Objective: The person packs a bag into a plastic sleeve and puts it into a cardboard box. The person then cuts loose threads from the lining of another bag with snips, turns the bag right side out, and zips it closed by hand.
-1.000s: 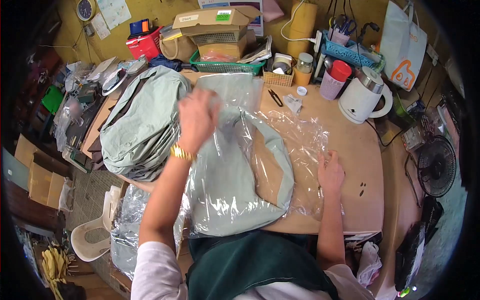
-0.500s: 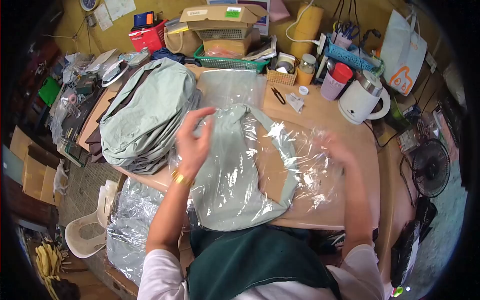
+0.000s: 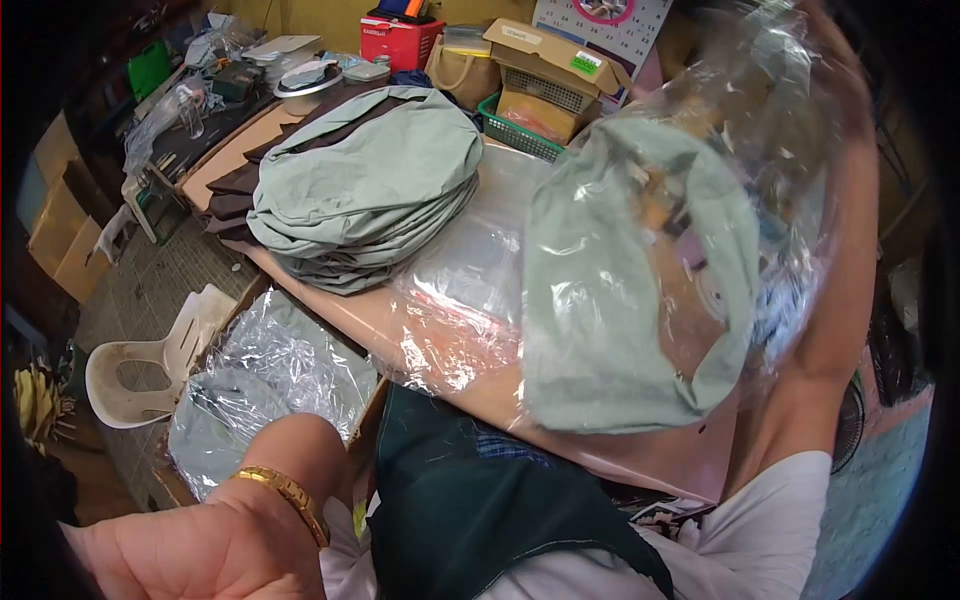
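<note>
A clear plastic bag (image 3: 790,120) holding a pale green cloth item (image 3: 590,290) is lifted over the right of the table, tilted and partly blurred. My right hand (image 3: 825,30) grips the bag's upper end at the top edge, mostly hidden by shiny film. At the bottom left, my left hand (image 3: 205,550) shows its palm, with a gold band at the wrist and its fingers outside the view. A pile of pale green cloth items (image 3: 370,180) lies on the table, and flat clear bags (image 3: 475,255) lie beside it.
Below the table's left edge, a box holds bagged green items (image 3: 280,360). A white plastic chair (image 3: 140,370) stands to its left. Behind the pile are a green basket (image 3: 520,135), a cardboard box (image 3: 550,55) and a red box (image 3: 395,40).
The bagged item has risen from the table and shifted right with my right hand. My left hand has moved from the bag to the bottom left. The view has turned left.
</note>
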### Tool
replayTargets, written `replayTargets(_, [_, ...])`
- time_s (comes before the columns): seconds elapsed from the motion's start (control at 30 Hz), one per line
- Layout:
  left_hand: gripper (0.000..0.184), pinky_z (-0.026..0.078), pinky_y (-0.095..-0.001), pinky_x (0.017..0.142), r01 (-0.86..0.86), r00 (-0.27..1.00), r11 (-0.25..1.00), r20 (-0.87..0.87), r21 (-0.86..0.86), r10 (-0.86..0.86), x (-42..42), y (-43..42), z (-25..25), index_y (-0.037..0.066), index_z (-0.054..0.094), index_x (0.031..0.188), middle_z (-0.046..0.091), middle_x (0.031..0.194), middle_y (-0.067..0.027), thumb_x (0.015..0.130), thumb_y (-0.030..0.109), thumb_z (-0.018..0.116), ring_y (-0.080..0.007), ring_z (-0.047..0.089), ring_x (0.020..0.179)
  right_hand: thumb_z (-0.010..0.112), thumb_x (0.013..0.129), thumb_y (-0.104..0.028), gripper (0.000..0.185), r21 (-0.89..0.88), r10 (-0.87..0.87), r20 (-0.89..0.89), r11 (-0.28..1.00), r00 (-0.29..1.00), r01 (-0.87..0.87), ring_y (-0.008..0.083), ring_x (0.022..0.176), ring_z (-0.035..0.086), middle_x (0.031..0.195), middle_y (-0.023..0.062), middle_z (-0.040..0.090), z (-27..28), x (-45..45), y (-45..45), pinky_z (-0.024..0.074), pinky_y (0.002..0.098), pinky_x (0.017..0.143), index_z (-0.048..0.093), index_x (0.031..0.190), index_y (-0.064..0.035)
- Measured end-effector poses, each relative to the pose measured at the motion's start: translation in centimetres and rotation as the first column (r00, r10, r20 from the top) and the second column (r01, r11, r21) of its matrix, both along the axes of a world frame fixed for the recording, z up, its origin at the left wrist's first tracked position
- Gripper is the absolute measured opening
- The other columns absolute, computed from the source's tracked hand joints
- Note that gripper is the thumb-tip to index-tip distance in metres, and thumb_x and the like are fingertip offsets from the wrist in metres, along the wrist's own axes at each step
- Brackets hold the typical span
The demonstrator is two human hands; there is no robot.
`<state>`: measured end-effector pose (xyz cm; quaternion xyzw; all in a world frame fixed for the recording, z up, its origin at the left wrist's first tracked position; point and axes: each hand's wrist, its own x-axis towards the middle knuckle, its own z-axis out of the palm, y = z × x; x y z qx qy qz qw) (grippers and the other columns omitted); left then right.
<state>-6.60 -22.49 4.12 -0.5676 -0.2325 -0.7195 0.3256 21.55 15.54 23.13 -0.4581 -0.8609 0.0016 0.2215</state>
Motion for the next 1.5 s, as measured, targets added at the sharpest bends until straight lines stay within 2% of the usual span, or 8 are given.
replayTargets(0.2, [0.045,0.042,-0.0466,0.098,0.578,0.806,0.555,0.527,-0.598,-0.271,-1.7,2.5,-4.6,0.0,0.042,0.126,0.052,0.123,-0.017,0.094,0.028,0.057,-0.0276,0.052,0.113,0.066,0.087,-0.025,0.025,0.078,-0.021,0.0,0.997,1.0,0.021,0.0154,0.089,0.061,0.095,0.0065,0.066,0.7,-4.3,1.9,0.0499,0.0335,0.081,0.066,0.1,-0.0042])
replayTargets(0.53, [0.068,0.048,-0.0396,0.093,0.997,-0.071,0.003,0.993,0.072,-0.095,-4.4,14.7,-12.6,0.005,0.025,0.147,0.045,0.139,-0.0138,0.093,0.021,0.064,-0.0229,0.051,0.121,0.069,0.082,-0.019,0.02,-0.143,0.006,-0.434,0.987,0.901,-0.076,0.0159,0.077,0.06,0.085,0.0063,0.065,-3.7,11.5,-2.9,0.0495,0.0339,0.07,0.067,0.092,-0.0018])
replayTargets(0.73, [0.088,0.052,-0.037,0.09,0.74,0.666,0.112,0.746,-0.663,0.018,-3.6,8.7,-16.6,0.009,0.031,0.145,0.056,0.122,-0.0182,0.073,0.006,0.081,-0.03,0.058,0.111,0.07,0.079,-0.015,0.016,-0.725,-0.468,-0.4,0.688,0.788,0.04,0.0163,0.07,0.059,0.079,0.0062,0.065,-26.6,24.9,-7.8,0.0492,0.0341,0.064,0.068,0.087,-0.0004])
replayTargets(0.8, [0.078,0.052,-0.0354,0.083,0.014,0.976,-0.02,0.01,-1.0,0.219,-2.7,7.1,-14.8,0.008,0.041,0.138,0.058,0.107,-0.0148,0.07,0.003,0.08,-0.032,0.058,0.103,0.067,0.084,-0.018,0.017,-0.712,-0.533,-0.011,0.598,0.846,0.368,0.0121,0.069,0.058,0.079,0.0059,0.065,-35.3,25.8,-8.2,0.0482,0.0325,0.06,0.068,0.086,-0.0009])
replayTargets(1.13, [0.026,0.042,-0.0409,0.097,-0.414,0.857,0.305,-0.48,-0.858,-0.188,4.8,27.1,-16.7,0.005,0.065,0.107,0.061,0.111,-0.0134,0.081,0.006,0.061,-0.0308,0.059,0.106,0.058,0.092,-0.037,0.039,-0.104,-0.647,-0.007,0.759,0.762,0.643,0.0429,0.068,0.062,0.072,0.0238,0.064,-43.0,21.7,-12.3,0.0481,0.0499,0.064,0.066,0.092,0.0017])
replayTargets(1.23, [0.043,0.04,-0.0452,0.1,-0.631,0.768,0.378,-0.475,-0.678,0.429,4.5,30.6,-17.4,0.002,0.057,0.118,0.052,0.128,-0.0196,0.084,0.027,0.068,-0.0377,0.058,0.106,0.06,0.091,-0.035,0.038,-0.155,-0.653,-0.041,0.752,0.756,0.641,0.0442,0.07,0.062,0.075,0.0248,0.064,-41.2,20.5,-12.6,0.0476,0.051,0.066,0.066,0.092,0.0021])
replayTargets(1.4, [0.053,0.05,-0.0347,0.072,-0.374,0.901,-0.064,-0.379,-0.925,0.211,-0.6,33.7,-16.3,-0.004,0.065,0.101,0.064,0.107,-0.0205,0.079,0.043,0.076,-0.0268,0.063,0.089,0.064,0.09,-0.03,0.032,0.12,-0.493,-0.128,0.853,0.86,0.507,0.0328,0.067,0.063,0.075,0.017,0.066,-43.8,24.6,-11.4,0.0472,0.043,0.062,0.065,0.089,0.0025])
replayTargets(1.5, [0.053,0.046,-0.0258,0.062,0.491,0.862,-0.307,0.506,-0.815,0.035,-1.7,33.0,-13.3,-0.006,0.066,0.099,0.064,0.088,-0.0054,0.076,0.04,0.081,-0.0098,0.056,0.069,0.065,0.09,-0.025,0.025,-0.661,-0.65,-0.537,0.72,0.538,0.211,0.0145,0.067,0.057,0.076,0.0033,0.062,-39.0,26.6,-11.6,0.0439,0.0311,0.059,0.065,0.092,-0.0004])
